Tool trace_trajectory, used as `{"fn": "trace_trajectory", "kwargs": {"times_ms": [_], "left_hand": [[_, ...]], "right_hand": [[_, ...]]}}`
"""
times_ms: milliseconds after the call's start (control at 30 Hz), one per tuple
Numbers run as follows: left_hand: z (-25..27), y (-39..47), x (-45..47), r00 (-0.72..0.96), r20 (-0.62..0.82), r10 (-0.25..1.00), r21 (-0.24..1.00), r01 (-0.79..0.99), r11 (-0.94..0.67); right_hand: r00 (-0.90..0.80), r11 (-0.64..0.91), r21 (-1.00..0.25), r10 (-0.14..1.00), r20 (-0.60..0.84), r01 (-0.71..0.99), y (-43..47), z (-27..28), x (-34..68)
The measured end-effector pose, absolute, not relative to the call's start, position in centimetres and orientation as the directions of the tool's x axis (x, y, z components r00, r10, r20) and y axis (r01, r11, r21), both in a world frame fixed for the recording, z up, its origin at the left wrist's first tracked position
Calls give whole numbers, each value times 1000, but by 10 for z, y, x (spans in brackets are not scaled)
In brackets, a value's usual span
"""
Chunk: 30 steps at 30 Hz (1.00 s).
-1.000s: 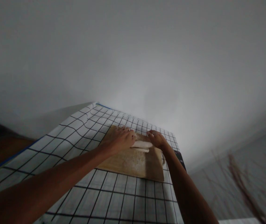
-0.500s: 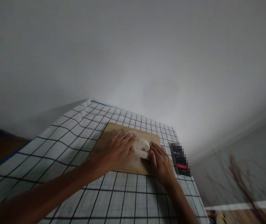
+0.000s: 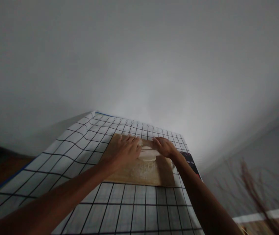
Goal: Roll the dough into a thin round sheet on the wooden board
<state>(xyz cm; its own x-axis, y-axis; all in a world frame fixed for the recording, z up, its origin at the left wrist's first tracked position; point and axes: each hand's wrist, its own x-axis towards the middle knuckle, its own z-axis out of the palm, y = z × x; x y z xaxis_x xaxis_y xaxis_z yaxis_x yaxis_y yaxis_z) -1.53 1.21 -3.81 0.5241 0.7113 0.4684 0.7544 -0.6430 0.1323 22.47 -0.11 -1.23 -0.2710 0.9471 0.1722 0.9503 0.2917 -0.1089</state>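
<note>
A pale rolling pin (image 3: 150, 152) lies crosswise on a piece of white dough (image 3: 148, 159), which rests on a wooden board (image 3: 134, 174) dusted with flour. My left hand (image 3: 129, 147) is over the pin's left end, floury fingers pointing away from me and curving down. On the right end sits my right hand (image 3: 164, 147), its fingers bent over the pin. Both hands cover the pin's ends, and part of the dough is hidden beneath it.
A white tablecloth (image 3: 132, 209) with a black grid lies under the board. To the right is a phone (image 3: 189, 160) with a timer on its screen, partly behind my right forearm. A pale wall (image 3: 139, 65) rises beyond the table, and thin reddish-brown twigs (image 3: 252, 189) stand at right.
Both hands have pushed the rolling pin away from me, from the dough's near side across it. Dough now shows on the near side of the pin. My right forearm covers more of the phone.
</note>
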Motion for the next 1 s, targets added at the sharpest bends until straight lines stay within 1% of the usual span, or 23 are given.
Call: {"fn": "trace_trajectory", "kwargs": {"times_ms": [100,167,300,467,567,667,733,833,1000], "left_hand": [[-34,25,-10,523,431,735,120,774,-621],[-34,25,-7,520,427,740,109,783,-612],[-34,11,-5,530,462,711,77,775,-628],[-26,-9,-15,623,429,654,69,700,-711],[-27,-18,-25,688,409,600,54,638,-768],[-36,-21,-33,721,410,559,32,601,-798],[-41,-20,-35,721,411,559,29,602,-798],[-44,-15,-31,688,421,591,28,641,-767],[-33,2,-21,642,435,631,12,697,-717]], "right_hand": [[-358,367,-50,924,130,929,23,-17,230],[-370,381,-79,920,129,921,28,-24,234],[-271,310,-158,936,225,937,8,-35,237],[-192,252,-176,934,301,951,-66,-33,217],[-92,177,-215,930,355,960,-111,-34,194],[-46,143,-226,921,387,964,-130,-38,180],[-40,139,-227,919,393,964,-123,-38,181],[-70,162,-217,923,378,963,-92,-34,195],[-166,218,-197,953,253,956,-30,-21,216]]}}
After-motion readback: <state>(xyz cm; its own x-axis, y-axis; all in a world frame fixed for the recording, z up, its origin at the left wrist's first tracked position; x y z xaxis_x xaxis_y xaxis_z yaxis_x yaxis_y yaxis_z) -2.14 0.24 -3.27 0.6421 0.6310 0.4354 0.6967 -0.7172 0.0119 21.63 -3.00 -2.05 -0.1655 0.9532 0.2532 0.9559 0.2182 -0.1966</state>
